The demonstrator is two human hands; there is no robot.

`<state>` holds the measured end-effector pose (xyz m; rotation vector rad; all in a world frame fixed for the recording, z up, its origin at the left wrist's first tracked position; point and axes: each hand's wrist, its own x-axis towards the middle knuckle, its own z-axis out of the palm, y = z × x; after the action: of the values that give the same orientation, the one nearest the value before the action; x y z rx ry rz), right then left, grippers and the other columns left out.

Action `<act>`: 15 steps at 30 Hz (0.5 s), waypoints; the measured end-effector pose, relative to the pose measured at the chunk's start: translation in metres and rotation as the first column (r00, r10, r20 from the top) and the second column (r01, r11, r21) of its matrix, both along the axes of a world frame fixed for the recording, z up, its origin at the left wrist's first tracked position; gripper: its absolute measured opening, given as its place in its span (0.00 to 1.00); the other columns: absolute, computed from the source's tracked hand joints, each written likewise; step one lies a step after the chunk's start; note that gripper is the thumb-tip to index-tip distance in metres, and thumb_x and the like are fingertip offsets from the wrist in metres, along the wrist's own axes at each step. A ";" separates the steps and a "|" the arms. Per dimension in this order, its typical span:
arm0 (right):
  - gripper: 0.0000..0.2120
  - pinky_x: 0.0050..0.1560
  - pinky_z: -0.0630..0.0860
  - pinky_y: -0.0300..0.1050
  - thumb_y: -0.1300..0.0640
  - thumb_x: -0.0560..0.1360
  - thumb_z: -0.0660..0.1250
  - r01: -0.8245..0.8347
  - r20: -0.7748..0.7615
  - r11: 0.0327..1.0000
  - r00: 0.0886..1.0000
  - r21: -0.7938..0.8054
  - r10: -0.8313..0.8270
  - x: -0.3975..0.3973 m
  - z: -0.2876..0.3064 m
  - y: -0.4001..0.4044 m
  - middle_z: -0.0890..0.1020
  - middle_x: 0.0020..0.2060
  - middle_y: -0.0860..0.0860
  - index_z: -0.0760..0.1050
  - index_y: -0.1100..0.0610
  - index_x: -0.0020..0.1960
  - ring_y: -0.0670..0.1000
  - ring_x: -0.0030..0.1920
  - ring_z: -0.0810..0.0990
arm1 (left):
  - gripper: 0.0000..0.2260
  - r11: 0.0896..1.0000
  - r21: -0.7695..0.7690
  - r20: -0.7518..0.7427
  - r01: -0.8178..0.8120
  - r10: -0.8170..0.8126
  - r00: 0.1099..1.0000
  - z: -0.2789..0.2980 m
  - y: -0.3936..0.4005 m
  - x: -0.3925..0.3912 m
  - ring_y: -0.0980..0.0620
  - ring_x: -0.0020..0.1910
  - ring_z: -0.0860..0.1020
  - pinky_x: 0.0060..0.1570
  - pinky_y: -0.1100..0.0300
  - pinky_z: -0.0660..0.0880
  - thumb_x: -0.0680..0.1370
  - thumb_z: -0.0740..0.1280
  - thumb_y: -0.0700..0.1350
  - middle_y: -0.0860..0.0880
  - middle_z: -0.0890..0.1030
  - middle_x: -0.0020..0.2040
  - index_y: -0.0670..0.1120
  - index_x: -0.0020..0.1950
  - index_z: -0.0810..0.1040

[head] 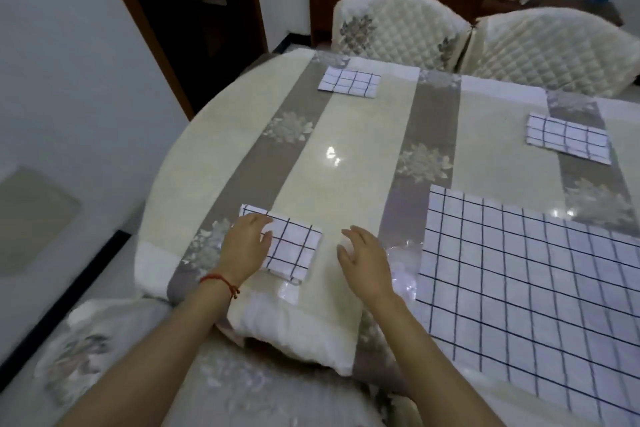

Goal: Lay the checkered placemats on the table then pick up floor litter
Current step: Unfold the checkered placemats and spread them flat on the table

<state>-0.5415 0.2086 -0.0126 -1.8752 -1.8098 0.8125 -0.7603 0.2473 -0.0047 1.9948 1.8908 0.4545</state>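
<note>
Fingers of the left hand (246, 242) lie spread and flat on a folded checkered placemat (289, 246) near the table's (360, 135) near-left edge; right hand (363, 262) hovers beside it, fingers relaxed, holding nothing.

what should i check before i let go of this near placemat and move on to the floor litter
1. Near folded placemat lies flat on the table: mostly ok, though its near corner looks slightly lifted.
2. Left hand is off the placemat: not ok, its open fingers rest on the left edge.
3. Right hand is free: ok, open and holding nothing, beside the placemat.
4. Other placemats are laid: ok, the far placemat, the right placemat and the large unfolded placemat all lie on the table.
5. Placemats sit square to the table edge: not ok, the near one is skewed.
6. Where the floor litter is: cannot tell, none is visible.
</note>
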 end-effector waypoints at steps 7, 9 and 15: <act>0.19 0.69 0.60 0.44 0.56 0.78 0.57 0.019 0.044 0.997 0.999 -0.080 -0.015 -0.050 -0.017 0.026 0.68 0.69 0.56 0.66 0.58 0.69 0.55 0.69 0.65 | 0.14 0.961 -0.006 -0.148 0.277 -0.274 0.950 -0.015 0.042 -0.017 0.41 0.61 0.74 0.61 0.46 0.71 0.76 0.62 0.40 0.40 0.76 0.62 0.42 0.61 0.75; 0.18 0.66 0.63 0.45 0.57 0.78 0.57 0.028 0.071 0.997 0.997 -0.071 -0.023 -0.053 -0.019 0.026 0.71 0.66 0.56 0.67 0.59 0.67 0.56 0.67 0.68 | 0.16 0.950 -0.074 -0.169 0.302 -0.311 0.935 -0.017 0.049 -0.010 0.45 0.67 0.68 0.67 0.50 0.59 0.78 0.60 0.42 0.44 0.72 0.67 0.45 0.66 0.71; 0.19 0.59 0.64 0.39 0.59 0.76 0.60 0.096 -0.024 0.993 0.995 -0.066 -0.098 -0.048 -0.023 0.010 0.73 0.64 0.52 0.68 0.55 0.66 0.53 0.65 0.69 | 0.11 0.926 -0.115 -0.102 0.359 -0.370 0.923 -0.023 0.059 -0.001 0.43 0.54 0.74 0.58 0.54 0.65 0.75 0.65 0.42 0.42 0.77 0.52 0.42 0.56 0.78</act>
<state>-0.5892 0.2188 -0.0361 -1.9660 -1.6806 0.8666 -0.7609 0.3066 -0.0278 2.2861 1.5175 0.1395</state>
